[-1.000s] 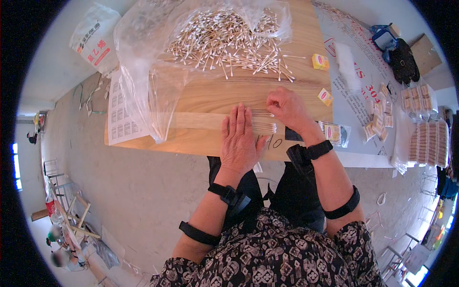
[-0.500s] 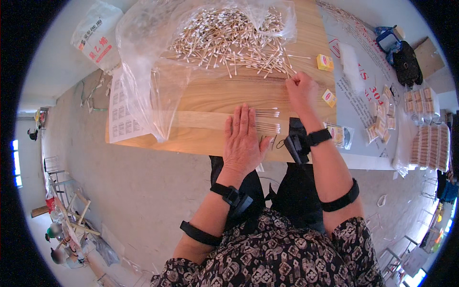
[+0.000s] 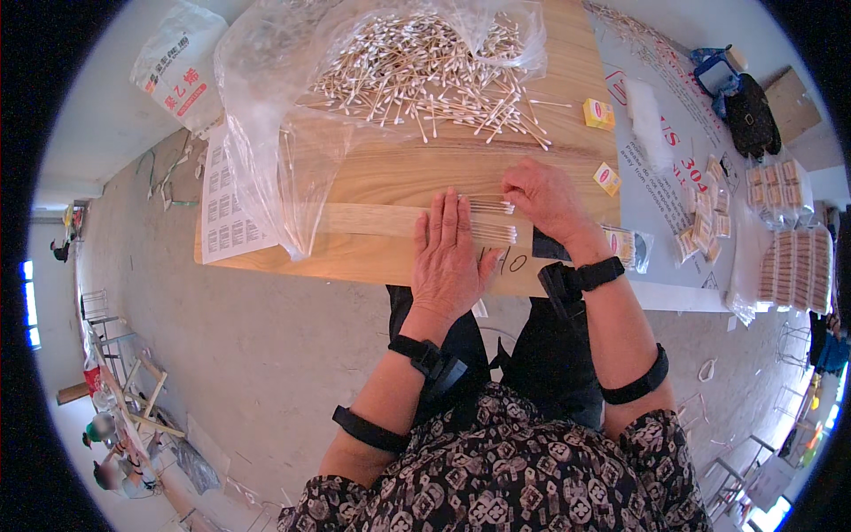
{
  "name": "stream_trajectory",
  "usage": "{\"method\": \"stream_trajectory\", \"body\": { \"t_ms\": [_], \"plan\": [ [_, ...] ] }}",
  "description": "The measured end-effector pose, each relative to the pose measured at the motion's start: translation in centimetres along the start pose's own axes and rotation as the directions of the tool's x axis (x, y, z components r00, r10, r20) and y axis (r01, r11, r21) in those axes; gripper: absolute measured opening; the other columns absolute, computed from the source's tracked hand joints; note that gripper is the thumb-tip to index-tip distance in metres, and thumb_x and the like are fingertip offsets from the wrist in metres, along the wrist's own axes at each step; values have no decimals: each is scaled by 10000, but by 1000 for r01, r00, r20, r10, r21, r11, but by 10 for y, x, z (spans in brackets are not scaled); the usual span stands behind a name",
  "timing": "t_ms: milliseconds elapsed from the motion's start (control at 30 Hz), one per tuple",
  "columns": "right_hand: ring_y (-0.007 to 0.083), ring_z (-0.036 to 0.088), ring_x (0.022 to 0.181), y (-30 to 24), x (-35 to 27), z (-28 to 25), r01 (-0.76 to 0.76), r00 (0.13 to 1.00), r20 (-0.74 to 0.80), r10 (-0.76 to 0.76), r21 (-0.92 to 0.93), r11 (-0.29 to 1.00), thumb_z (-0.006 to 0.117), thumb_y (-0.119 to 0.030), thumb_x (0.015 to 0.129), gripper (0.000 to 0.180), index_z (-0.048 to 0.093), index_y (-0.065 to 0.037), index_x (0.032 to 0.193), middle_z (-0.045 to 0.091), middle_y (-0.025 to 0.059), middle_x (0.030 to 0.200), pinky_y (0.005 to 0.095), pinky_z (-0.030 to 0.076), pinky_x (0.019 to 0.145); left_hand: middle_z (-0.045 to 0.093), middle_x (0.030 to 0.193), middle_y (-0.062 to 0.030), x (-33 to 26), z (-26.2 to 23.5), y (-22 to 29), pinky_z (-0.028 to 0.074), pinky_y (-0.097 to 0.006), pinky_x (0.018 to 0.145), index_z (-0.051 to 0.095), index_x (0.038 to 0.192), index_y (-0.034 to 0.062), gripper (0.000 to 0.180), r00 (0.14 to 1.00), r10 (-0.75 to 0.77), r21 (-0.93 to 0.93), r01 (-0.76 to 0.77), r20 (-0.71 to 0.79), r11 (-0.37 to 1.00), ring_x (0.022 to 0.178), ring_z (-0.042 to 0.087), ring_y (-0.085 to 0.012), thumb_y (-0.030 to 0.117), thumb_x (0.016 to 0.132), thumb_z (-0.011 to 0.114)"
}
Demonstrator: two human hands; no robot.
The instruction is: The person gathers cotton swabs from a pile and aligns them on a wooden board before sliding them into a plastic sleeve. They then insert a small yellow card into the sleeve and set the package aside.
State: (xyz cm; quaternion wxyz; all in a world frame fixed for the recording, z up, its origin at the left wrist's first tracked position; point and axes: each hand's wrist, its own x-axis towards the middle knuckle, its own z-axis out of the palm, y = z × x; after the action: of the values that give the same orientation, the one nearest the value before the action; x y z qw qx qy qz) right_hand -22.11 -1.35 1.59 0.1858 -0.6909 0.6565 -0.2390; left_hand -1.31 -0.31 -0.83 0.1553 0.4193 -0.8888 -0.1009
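My left hand [image 3: 446, 255] lies flat on the wooden table [image 3: 381, 164], fingers stretched out and thumb apart. From beside it stick out two small groups of cotton swabs: an upper group [image 3: 490, 207] and a lower group [image 3: 494, 233], with their other ends under or against the fingers. My right hand [image 3: 548, 202] is pinched closed just right of the upper group. A thin swab stick appears to run from its fingertips toward the left fingers. Beyond both hands lies a large heap of loose cotton swabs [image 3: 425, 75], partly on clear plastic.
Clear plastic bag film [image 3: 266, 115] spreads over the table's left side, above a printed sheet [image 3: 229, 204]. Small yellow boxes [image 3: 599, 113] stand at the right. Farther right are packs of swabs [image 3: 793, 270], a white roll [image 3: 650, 124] and a black bag [image 3: 753, 115].
My right hand has come from the near edge of the heap toward me and to the left, up to the upper swab group. My left hand stays in place.
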Motion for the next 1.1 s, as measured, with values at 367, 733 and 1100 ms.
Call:
{"method": "stream_trajectory", "body": {
  "t_ms": [367,733,1100],
  "plan": [
    [339,621,774,-15,-28,16,-40,978,-192,84,226,973,654,-124,823,66,662,-66,853,594,115,819,446,498,673,285,1562,-226,-1,-1,-1,179,-479,1184,303,1474,-65,813,1000,1,15,-1,-2,1000,1459,260,-354,461,914,567],
    [332,624,785,-13,-35,28,-22,972,-221,78,244,970,670,-111,817,59,673,-61,848,592,115,828,431,505,689,275,1567,-219,0,-2,-1,170,-479,1189,298,1476,-64,823,1000,-3,2,3,14,1000,1464,248,-350,461,908,580],
    [330,623,794,-15,-36,28,-61,972,-199,126,305,951,662,-97,816,67,663,-49,863,590,121,833,424,505,699,282,1563,-221,-1,-2,-1,181,-483,1185,304,1475,-63,825,1000,-8,6,8,16,1000,1462,252,-349,452,899,592]
  ]
}}
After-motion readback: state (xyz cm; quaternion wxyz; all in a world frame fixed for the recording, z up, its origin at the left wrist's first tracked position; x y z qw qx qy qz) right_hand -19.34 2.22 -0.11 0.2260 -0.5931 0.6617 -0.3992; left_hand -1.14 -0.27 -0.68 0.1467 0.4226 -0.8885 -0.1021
